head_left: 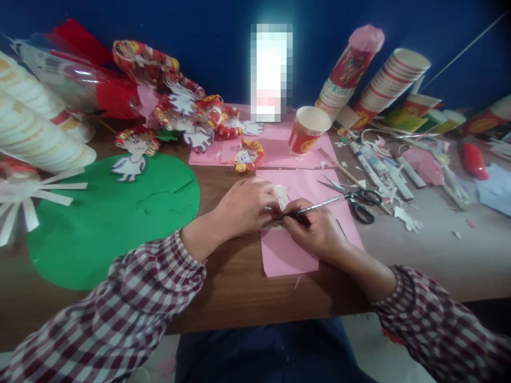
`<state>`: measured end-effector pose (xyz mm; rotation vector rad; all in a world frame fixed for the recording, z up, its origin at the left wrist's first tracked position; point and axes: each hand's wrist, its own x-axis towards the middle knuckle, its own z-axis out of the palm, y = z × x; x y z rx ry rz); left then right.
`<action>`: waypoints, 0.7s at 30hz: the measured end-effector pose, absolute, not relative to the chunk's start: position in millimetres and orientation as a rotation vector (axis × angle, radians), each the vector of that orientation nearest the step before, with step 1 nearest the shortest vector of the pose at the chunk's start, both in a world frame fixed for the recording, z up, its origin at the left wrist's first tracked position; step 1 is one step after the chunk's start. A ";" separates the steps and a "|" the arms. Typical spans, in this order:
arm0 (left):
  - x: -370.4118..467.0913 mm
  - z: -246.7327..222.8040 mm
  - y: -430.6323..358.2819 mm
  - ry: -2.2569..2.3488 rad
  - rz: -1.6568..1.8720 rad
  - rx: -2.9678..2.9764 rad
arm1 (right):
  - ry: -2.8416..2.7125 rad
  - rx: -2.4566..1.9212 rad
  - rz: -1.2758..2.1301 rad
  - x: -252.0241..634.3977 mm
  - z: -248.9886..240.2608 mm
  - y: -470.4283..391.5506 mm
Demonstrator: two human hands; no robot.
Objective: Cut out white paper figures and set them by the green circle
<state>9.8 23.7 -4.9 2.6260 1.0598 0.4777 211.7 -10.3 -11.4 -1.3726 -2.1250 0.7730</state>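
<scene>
At the near side of the brown wooden worktop (pixel 223 298), a small pale paper piece (pixel 280 196) lies over a pink paper sheet (pixel 291 260), right where both hands meet. What worries me is the thin, shiny pen-like tool (pixel 327 203): its tip comes down so close to the other hand's fingertips that one slip could mark or nick the skin, or spoil the paper. Its far end reaches the black-handled scissors (pixel 352 202), which lie with their blades apart, so a wide swing of the wrist could knock them. Should the paper shift on the loose sheet beneath, the line would go astray.

The left hand (pixel 249 205) comes in low from its side, palm down, knuckles arched and fingers bent close together by the tip; from where I stand, I can't tell whether they pinch the paper or merely press it. The right hand (pixel 319 231) rests its side on the pink sheet, wrist angled inward, its fingers closed snugly round the tool near the tip, the shaft slanting up and away.
</scene>
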 end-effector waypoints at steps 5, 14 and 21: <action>9.6 -6.0 25.0 1.042 0.477 2.639 | -2.138 -1.399 0.750 212.4 -12.4 -10.9; 9.6 -4.8 25.0 1.049 0.477 2.632 | -2.157 -1.365 0.713 210.4 -10.2 -10.8; 9.7 -5.8 24.6 1.062 0.481 2.610 | -2.159 -1.372 0.756 210.5 -10.1 -11.0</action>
